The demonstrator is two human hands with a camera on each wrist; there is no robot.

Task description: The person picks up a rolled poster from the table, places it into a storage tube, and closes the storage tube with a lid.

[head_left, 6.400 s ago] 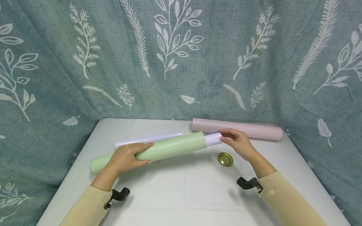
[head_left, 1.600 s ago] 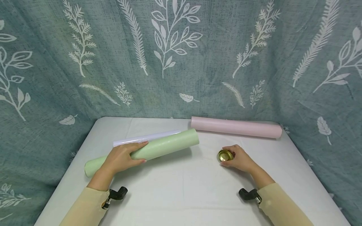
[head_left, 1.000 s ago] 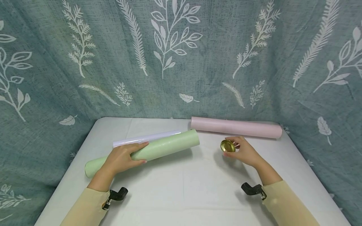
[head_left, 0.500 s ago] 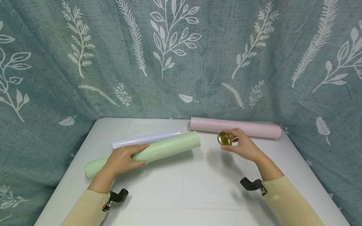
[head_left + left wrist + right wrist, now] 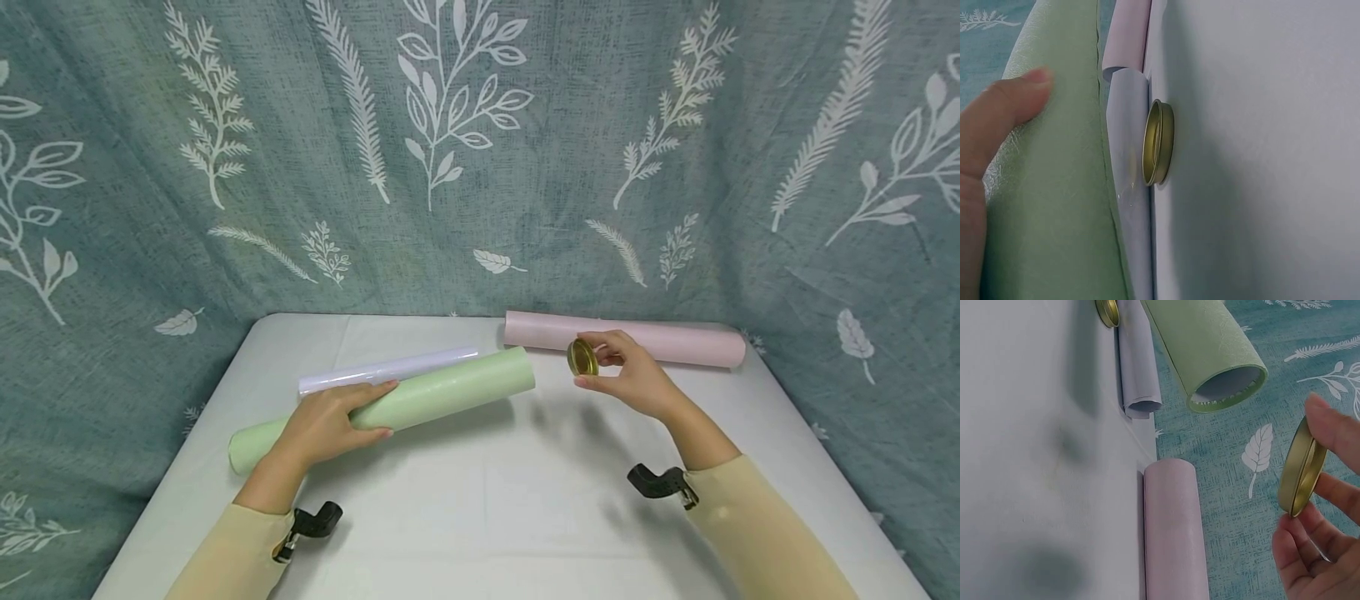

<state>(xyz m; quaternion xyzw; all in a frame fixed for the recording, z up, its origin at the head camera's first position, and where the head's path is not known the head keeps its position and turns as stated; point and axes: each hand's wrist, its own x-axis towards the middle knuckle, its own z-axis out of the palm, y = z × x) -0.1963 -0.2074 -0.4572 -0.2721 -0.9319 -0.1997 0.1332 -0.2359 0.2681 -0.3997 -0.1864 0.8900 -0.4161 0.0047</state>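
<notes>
Green tube (image 5: 457,386) gripping in left hand (image 5: 326,423), pointing lengthwise toward right hand (image 5: 633,375). Pinching gold lid (image 5: 582,357) there, with open end (image 5: 1227,389) just leftward.

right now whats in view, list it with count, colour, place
Green tube: 1, pale green, gripped by left hand
Rolled sheet: 1, lilac, on table behind green tube
Round lids: 2, gold, one pinched by right hand, other lid on table beside rolled sheet
Pink tube: 1, pale pink, far right of table
Table: 1, white, below both hands
Cloth backdrop: 1, teal with white leaf print, behind table
Wrist cameras: 2, black, one per cuff
Sleeves: 2, cream, one per arm
Hands: 2, bare, left on green tube, right above table
</notes>
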